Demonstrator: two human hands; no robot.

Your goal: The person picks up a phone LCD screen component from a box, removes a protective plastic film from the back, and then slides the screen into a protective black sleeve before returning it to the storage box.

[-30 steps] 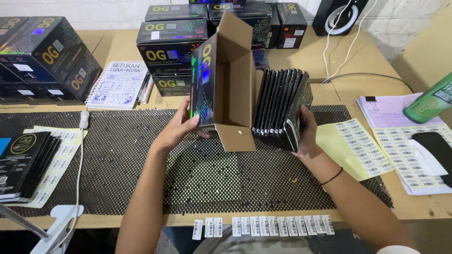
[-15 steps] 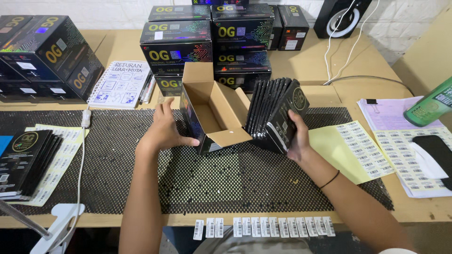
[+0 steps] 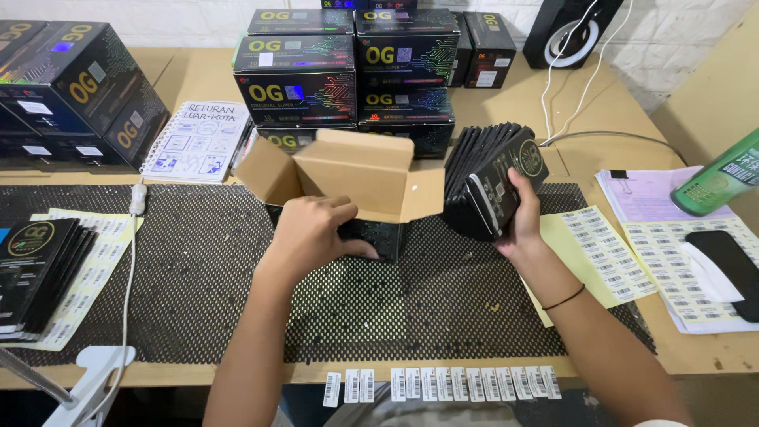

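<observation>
A small black carton (image 3: 371,178) with brown inner flaps stands upright and open on the black mesh mat (image 3: 198,292), just in front of me. My left hand (image 3: 312,233) presses against its near side, fingers curled around the lower front. To the right of the carton, my right hand (image 3: 522,221) grips a stack of flat black packets (image 3: 490,178), tilted and fanned, held slightly above the mat beside the carton's right flap.
Stacked black boxes (image 3: 348,71) stand behind the carton, more at far left (image 3: 67,87). A pile of black packets (image 3: 35,269) lies at left, label sheets (image 3: 609,253) at right, a green bottle (image 3: 719,178), a spiral notebook (image 3: 198,142), barcode stickers (image 3: 443,385) along the near edge.
The carton went from held up on its side to standing upright on the mat with flaps open. My right hand kept the packet stack and shifted slightly right.
</observation>
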